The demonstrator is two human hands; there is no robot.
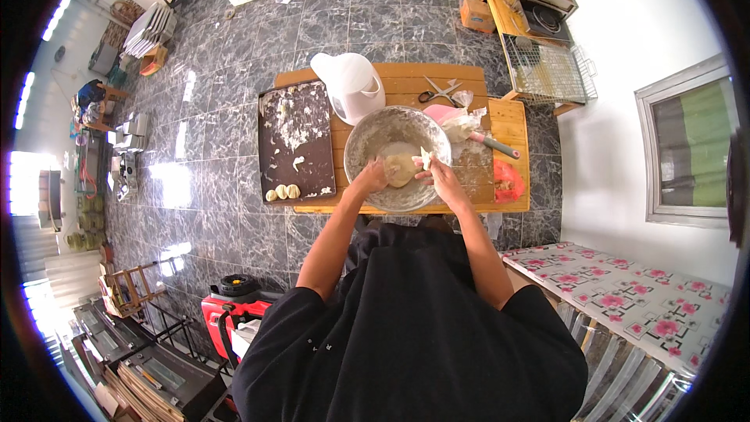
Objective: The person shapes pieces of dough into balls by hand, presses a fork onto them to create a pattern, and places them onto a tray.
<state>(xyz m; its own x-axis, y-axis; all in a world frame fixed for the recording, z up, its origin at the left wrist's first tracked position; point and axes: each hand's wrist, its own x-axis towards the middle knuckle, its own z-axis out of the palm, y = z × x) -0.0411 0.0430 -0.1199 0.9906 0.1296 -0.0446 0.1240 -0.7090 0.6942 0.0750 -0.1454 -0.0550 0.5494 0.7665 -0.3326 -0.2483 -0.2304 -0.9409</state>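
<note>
A large metal bowl [358, 134], dusted with flour inside, stands at the near edge of the wooden table. In it lies a pale lump of dough [401, 171]. My left hand [373, 175] reaches into the bowl at the lump's left side, its fingers curled against the dough and partly hidden. Over the bowl's right side, my right hand [442, 177] pinches a small pale piece of dough [426, 158] between thumb and fingers. Left of the bowl, a dark baking tray [312, 158] carries white flour scraps and a few shaped dough pieces [282, 192] in its near corner.
Behind the bowl stands a white plastic jug [354, 86]. Scissors [440, 92], a pink bag [444, 113], a grey-handled tool [500, 147] and a red plastic bag [508, 182] lie to the right. A flowered surface [617, 297] is at my near right, a red machine [226, 314] at near left.
</note>
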